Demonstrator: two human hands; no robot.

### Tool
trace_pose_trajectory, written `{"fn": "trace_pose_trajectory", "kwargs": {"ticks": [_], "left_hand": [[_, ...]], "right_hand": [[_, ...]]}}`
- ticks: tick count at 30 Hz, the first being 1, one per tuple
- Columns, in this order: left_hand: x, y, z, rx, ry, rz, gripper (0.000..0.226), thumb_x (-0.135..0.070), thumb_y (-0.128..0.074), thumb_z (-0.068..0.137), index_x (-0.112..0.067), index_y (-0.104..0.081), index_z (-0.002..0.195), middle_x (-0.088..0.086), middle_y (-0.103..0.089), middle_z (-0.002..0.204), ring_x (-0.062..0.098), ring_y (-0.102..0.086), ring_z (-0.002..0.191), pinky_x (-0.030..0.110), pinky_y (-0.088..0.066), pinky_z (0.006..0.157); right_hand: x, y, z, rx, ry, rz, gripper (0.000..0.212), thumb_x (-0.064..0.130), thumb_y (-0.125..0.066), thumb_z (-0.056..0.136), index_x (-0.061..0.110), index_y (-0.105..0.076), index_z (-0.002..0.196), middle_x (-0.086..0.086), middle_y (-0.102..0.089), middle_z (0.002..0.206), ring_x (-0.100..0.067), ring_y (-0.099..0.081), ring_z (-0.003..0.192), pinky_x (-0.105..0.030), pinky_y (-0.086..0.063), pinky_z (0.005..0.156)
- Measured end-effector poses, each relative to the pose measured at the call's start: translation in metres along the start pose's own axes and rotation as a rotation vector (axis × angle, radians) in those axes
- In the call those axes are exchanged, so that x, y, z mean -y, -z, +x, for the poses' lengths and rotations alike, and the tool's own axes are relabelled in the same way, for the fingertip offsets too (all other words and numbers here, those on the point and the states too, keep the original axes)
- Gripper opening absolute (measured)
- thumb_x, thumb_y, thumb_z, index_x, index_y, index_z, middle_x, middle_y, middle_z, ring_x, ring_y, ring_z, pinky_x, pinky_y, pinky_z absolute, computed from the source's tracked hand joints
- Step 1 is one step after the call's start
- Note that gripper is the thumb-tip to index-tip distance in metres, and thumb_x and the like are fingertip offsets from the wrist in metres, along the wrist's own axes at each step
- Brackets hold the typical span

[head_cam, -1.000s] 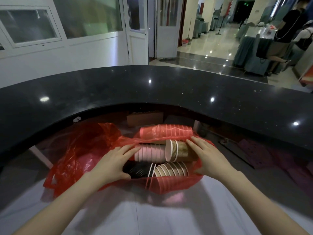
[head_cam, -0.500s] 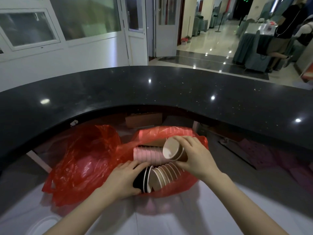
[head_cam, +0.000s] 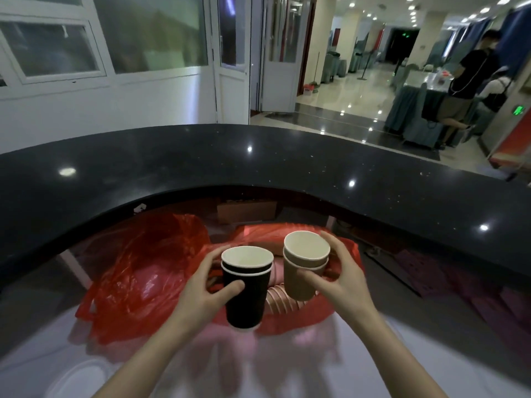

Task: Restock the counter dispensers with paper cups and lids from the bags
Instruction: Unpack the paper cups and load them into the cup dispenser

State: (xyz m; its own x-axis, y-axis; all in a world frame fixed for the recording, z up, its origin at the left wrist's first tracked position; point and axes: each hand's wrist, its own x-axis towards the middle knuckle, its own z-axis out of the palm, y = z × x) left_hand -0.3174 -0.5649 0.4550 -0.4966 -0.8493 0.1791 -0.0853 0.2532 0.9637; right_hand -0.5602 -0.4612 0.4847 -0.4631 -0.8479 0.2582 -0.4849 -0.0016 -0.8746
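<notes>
Since 0.5 s ago both hands have lifted clear of the red bag (head_cam: 138,271): left hand (head_cam: 201,297) grips nested black cups (head_cam: 245,285), right hand (head_cam: 342,280) grips nested brown cups (head_cam: 304,268), upright, side by side. Pink and brown stacks lie below in the bag. Curved black counter (head_cam: 258,159) rims the space beyond.

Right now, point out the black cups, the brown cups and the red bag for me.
black cups (head_cam: 244,297), head view, on the ribbed side wall below the thumb.
brown cups (head_cam: 298,278), head view, on the outer cup's side wall.
red bag (head_cam: 138,271), head view, on the crumpled plastic left of the hands.
</notes>
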Motion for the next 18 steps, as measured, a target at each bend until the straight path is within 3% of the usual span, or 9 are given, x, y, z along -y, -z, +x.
{"fn": "trace_pose_trajectory", "kwargs": {"ticks": [4, 8, 12, 16, 18], "left_hand": [[-0.008, 0.005, -0.025, -0.127, 0.014, -0.120, 0.075, -0.053, -0.074, 0.060, -0.036, -0.050, 0.129, -0.022, -0.061, 0.119, -0.002, -0.059, 0.108, 0.010, -0.048, 0.081], [-0.010, 0.029, -0.060, -0.214, 0.020, -0.155, 0.078, -0.055, -0.074, 0.058, -0.037, -0.049, 0.130, -0.020, -0.060, 0.120, -0.004, -0.059, 0.106, 0.010, -0.048, 0.080], [-0.014, 0.067, -0.121, -0.359, 0.076, -0.209, 0.076, -0.053, -0.075, 0.055, -0.040, -0.051, 0.125, -0.015, -0.062, 0.119, -0.001, -0.060, 0.105, 0.019, -0.050, 0.081], [-0.018, 0.103, -0.209, -0.613, 0.137, -0.275, 0.070, -0.050, -0.074, 0.052, -0.039, -0.054, 0.118, -0.005, -0.063, 0.118, 0.010, -0.062, 0.107, 0.038, -0.052, 0.089], [-0.025, 0.116, -0.261, -0.748, 0.149, -0.273, 0.069, -0.049, -0.074, 0.052, -0.037, -0.055, 0.118, -0.006, -0.064, 0.118, 0.011, -0.062, 0.108, 0.039, -0.052, 0.089]], "right_hand": [[0.016, 0.000, -0.023, -0.052, -0.063, 0.104, 0.076, 0.037, -0.085, 0.065, 0.034, -0.050, 0.132, 0.018, -0.059, 0.124, 0.000, -0.055, 0.113, -0.028, -0.049, 0.094], [0.039, -0.024, -0.051, -0.020, -0.109, 0.168, 0.074, 0.041, -0.084, 0.063, 0.033, -0.053, 0.129, 0.016, -0.062, 0.120, 0.000, -0.059, 0.107, -0.022, -0.050, 0.085], [0.068, -0.067, -0.085, 0.120, -0.111, 0.249, 0.068, 0.033, -0.085, 0.066, 0.032, -0.053, 0.126, 0.018, -0.066, 0.112, 0.003, -0.061, 0.101, -0.016, -0.050, 0.079], [0.092, -0.113, -0.129, 0.316, -0.076, 0.302, 0.069, 0.030, -0.081, 0.067, 0.031, -0.052, 0.129, 0.012, -0.064, 0.119, 0.001, -0.061, 0.103, -0.025, -0.052, 0.085], [0.105, -0.134, -0.153, 0.427, -0.046, 0.301, 0.072, 0.033, -0.081, 0.064, 0.031, -0.051, 0.130, 0.014, -0.063, 0.120, 0.004, -0.060, 0.102, -0.023, -0.051, 0.083]]}}
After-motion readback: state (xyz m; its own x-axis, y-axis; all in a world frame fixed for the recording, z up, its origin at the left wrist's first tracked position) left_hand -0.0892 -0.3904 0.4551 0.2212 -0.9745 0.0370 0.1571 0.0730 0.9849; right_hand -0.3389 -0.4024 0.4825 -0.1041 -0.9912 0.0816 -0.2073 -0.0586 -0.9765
